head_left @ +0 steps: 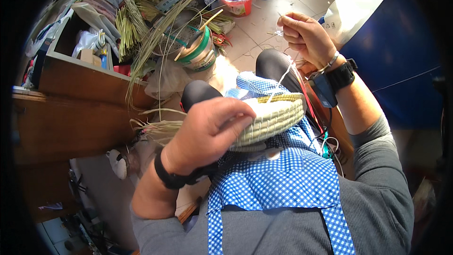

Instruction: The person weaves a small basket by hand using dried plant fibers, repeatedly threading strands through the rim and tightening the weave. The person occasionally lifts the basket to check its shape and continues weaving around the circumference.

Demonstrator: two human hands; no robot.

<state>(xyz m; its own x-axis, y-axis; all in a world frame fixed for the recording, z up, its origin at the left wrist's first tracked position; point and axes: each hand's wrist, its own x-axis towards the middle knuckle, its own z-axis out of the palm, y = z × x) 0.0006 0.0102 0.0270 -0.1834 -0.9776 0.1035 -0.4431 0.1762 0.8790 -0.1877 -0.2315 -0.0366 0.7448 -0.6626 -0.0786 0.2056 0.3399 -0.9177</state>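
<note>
A round coiled basket (271, 123) of pale, stitched plant fibre rests tilted on my lap, over a blue-and-white checked apron (278, 179). My left hand (207, 130) grips its left side, thumb and fingers closed on the wall. From the rim a white strand (279, 85) rises toward my right hand (306, 38), which is lifted well above the basket, its fingers pinched. Something thin pokes out at those fingertips, too fine to make out clearly. Beside the basket's right side hang red and white strands (309, 99).
Bundles of dried stalks (134, 23) lean by an open wooden drawer (71, 61) at left. Ahead stand a green-rimmed bucket (200, 52) with stalks across it and a red bin (237, 1). A blue surface (406, 52) with a white bag (351, 12) is at right.
</note>
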